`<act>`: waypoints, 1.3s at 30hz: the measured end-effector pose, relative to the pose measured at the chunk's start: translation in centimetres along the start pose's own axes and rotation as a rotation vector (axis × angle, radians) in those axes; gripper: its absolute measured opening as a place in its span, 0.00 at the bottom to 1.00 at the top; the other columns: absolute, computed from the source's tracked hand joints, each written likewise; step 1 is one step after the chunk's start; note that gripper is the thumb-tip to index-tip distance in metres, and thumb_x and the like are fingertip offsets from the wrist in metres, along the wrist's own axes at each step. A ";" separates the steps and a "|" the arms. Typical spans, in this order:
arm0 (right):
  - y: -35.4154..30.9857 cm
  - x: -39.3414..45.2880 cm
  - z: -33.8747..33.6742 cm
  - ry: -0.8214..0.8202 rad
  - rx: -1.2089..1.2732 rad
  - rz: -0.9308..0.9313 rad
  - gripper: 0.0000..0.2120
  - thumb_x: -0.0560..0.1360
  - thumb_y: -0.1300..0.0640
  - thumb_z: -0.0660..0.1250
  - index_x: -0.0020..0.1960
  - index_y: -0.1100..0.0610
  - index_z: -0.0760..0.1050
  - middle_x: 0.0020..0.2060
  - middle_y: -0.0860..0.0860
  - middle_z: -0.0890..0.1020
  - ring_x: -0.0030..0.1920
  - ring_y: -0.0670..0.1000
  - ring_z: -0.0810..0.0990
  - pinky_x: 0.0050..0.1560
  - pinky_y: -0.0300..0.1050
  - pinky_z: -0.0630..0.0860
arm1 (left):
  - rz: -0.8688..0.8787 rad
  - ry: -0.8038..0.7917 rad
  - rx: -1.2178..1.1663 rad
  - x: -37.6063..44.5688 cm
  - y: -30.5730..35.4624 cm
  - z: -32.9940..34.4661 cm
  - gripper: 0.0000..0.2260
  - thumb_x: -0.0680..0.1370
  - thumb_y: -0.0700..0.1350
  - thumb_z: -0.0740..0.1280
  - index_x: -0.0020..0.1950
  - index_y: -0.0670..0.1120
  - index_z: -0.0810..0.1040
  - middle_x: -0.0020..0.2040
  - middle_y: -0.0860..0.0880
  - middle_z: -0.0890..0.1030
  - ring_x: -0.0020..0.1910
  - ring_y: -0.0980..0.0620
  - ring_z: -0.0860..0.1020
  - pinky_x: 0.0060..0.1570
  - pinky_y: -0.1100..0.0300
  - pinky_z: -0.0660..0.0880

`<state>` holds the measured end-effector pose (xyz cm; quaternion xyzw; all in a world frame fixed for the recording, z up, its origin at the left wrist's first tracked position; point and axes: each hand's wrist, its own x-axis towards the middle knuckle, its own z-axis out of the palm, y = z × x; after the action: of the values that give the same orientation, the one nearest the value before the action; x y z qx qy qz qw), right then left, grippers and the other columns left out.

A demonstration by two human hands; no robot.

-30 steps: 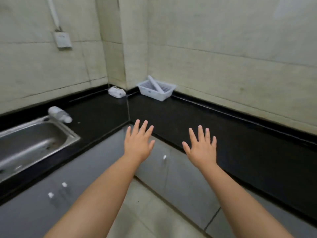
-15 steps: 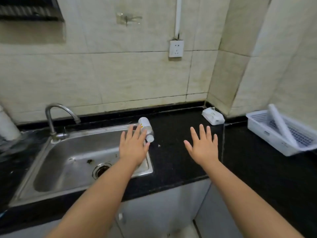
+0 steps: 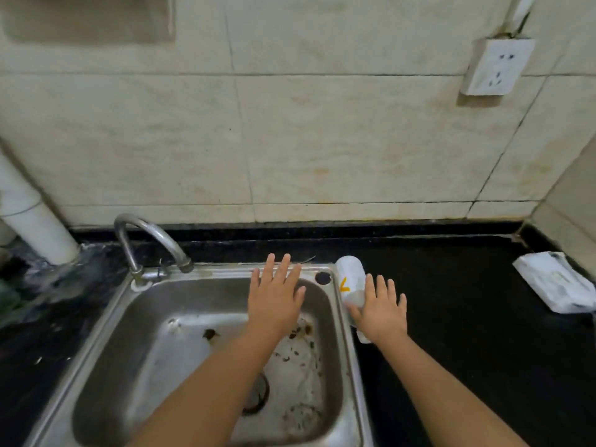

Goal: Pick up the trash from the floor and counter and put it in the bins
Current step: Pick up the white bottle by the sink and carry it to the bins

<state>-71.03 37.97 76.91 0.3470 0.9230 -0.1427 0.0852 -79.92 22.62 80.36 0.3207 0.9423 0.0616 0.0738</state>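
Note:
A clear plastic bottle (image 3: pixel 351 279) with an orange mark lies on its side on the black counter (image 3: pixel 451 317), against the right rim of the steel sink (image 3: pixel 225 272). My right hand (image 3: pixel 380 309) hovers flat over the bottle's near end, fingers spread, hiding its cap end; it holds nothing. Over the sink's back right part my left hand (image 3: pixel 274 295) is spread open and empty. A crumpled white packet (image 3: pixel 558 285) lies on the counter at the far right, by the wall corner.
A curved tap (image 3: pixel 145 243) stands at the sink's back left. Dirt specks lie around the drain (image 3: pixel 258 395). A white pipe (image 3: pixel 32 221) rises at the far left above wet clutter. A wall socket (image 3: pixel 493 66) sits up right.
My view swung left from the counter corner to the sink and moved closer. The white basket left the view. My right hand now sits over the bottle, and my left hand over the sink.

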 end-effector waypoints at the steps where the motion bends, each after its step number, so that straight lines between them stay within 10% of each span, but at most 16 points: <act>1: -0.5 1.3 0.6 -0.030 0.018 0.022 0.34 0.78 0.43 0.53 0.76 0.56 0.42 0.77 0.55 0.48 0.77 0.57 0.46 0.76 0.58 0.49 | 0.003 -0.020 -0.010 1.1 -0.6 0.1 0.23 0.83 0.53 0.48 0.78 0.52 0.49 0.80 0.52 0.45 0.79 0.48 0.40 0.77 0.49 0.43; 14: 0.0 7.3 1.3 -0.106 0.368 0.270 0.40 0.72 0.49 0.67 0.75 0.51 0.46 0.68 0.58 0.63 0.64 0.62 0.71 0.61 0.53 0.71 | 0.039 -0.178 -0.001 9.1 -1.1 4.0 0.23 0.83 0.53 0.47 0.78 0.53 0.49 0.80 0.52 0.47 0.79 0.48 0.42 0.78 0.49 0.45; 24: 16.7 -4.9 -6.7 0.198 0.561 0.591 0.41 0.68 0.51 0.72 0.74 0.52 0.53 0.64 0.59 0.70 0.63 0.60 0.72 0.61 0.50 0.72 | 0.621 -0.100 0.016 7.3 20.7 3.7 0.23 0.83 0.53 0.48 0.78 0.52 0.50 0.80 0.51 0.49 0.79 0.47 0.45 0.77 0.49 0.47; 32: 27.2 -33.3 -5.3 0.531 0.618 1.100 0.36 0.66 0.50 0.72 0.69 0.51 0.59 0.59 0.57 0.75 0.56 0.59 0.78 0.56 0.55 0.78 | 1.237 -0.148 0.024 -15.3 39.1 4.8 0.23 0.83 0.52 0.49 0.78 0.54 0.50 0.80 0.52 0.50 0.79 0.48 0.45 0.77 0.49 0.47; 39: 25.5 -67.5 1.9 0.802 0.625 1.592 0.32 0.67 0.50 0.71 0.66 0.52 0.61 0.57 0.58 0.76 0.54 0.60 0.78 0.49 0.50 0.76 | 1.784 -0.199 0.013 -49.4 42.7 7.0 0.22 0.83 0.52 0.49 0.78 0.52 0.51 0.80 0.52 0.50 0.79 0.48 0.44 0.77 0.49 0.46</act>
<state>-3.74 14.11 87.22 0.9055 0.2952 -0.1536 -0.2632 -14.55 26.38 85.39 0.9379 0.3323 0.0628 0.0781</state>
